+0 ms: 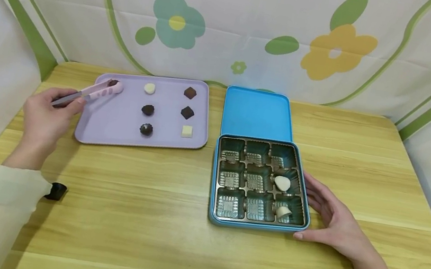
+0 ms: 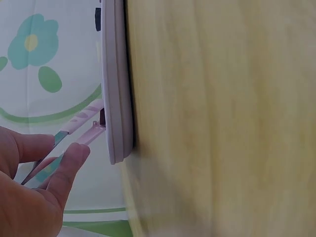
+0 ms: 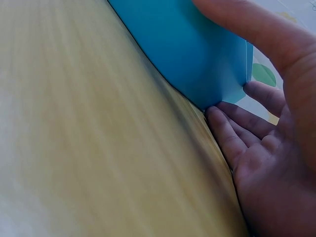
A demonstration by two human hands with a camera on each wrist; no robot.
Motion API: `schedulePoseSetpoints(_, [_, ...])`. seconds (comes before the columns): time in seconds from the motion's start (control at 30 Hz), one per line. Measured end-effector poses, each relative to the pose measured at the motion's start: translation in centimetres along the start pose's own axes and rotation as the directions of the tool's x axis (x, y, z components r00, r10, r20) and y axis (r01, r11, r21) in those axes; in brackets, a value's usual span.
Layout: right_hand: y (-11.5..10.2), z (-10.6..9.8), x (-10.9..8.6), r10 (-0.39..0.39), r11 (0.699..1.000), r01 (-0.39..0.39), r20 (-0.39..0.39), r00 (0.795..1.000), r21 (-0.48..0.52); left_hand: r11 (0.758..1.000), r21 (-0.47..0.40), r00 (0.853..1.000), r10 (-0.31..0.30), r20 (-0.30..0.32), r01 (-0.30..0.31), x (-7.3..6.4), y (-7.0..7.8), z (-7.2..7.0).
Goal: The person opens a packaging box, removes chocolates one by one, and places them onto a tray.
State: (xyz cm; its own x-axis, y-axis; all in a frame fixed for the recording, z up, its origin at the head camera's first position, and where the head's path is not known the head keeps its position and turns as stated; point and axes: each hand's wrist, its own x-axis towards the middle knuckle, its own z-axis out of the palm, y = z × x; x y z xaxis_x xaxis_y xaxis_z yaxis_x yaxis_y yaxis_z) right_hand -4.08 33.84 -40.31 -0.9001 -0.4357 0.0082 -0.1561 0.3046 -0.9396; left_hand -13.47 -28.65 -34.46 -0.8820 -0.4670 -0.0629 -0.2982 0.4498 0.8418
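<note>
My left hand (image 1: 46, 112) pinches a pair of small tongs (image 1: 95, 91) with pink tips and grey handles. Between those tips, at the left end of a lilac tray (image 1: 112, 128), is a dark brown chocolate (image 1: 113, 83). The left wrist view shows the chocolate partly hidden behind the tray's rim. My right hand (image 1: 334, 223) rests against the near right corner of a blue tin (image 1: 257, 227), thumb at the front and extended fingers along the right side. A brown insert divides the tin into compartments; white chocolates sit in its middle-right (image 1: 282, 183) and front-right (image 1: 283, 213) ones.
On the tray lie a white chocolate (image 1: 149, 88), a dark ridged one (image 1: 146, 129), a white square one (image 1: 186, 131) and several more dark ones. The tin's blue lid (image 1: 259, 113) lies opened behind it. A flowered cloth (image 1: 232, 36) hangs along the table's back edge.
</note>
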Motion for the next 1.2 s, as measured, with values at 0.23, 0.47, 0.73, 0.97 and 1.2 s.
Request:
schedulePoseSetpoints(0.23, [0.0,0.0,0.0,-0.003,1.000,0.003,-0.001,1.000,-0.003,1.000,0.014,1.000,-0.005,0.018,0.005,-0.2,-0.2,-0.4])
schedulePoseSetpoints(0.47, [0.0,0.1,0.0,-0.040,0.999,0.039,0.010,0.999,0.024,0.993,0.071,0.995,0.098,-0.023,-0.097,-1.3,-0.4,-0.7])
schedulePoseSetpoints(0.73, [0.0,0.0,0.0,-0.016,1.000,0.016,0.008,1.000,0.017,0.992,-0.004,0.990,0.124,-0.066,-0.125,-1.7,0.0,-0.8])
schedulePoseSetpoints(0.97, [0.1,0.1,0.0,-0.012,1.000,0.012,0.004,1.000,0.011,0.983,-0.145,0.988,0.093,-0.122,-0.111,-2.2,1.1,-0.8])
schedulePoseSetpoints(1.2, [0.1,0.1,-0.1,-0.010,1.000,0.010,0.003,1.000,0.013,0.937,-0.246,0.967,0.229,-0.108,-0.249,-4.5,4.1,0.8])
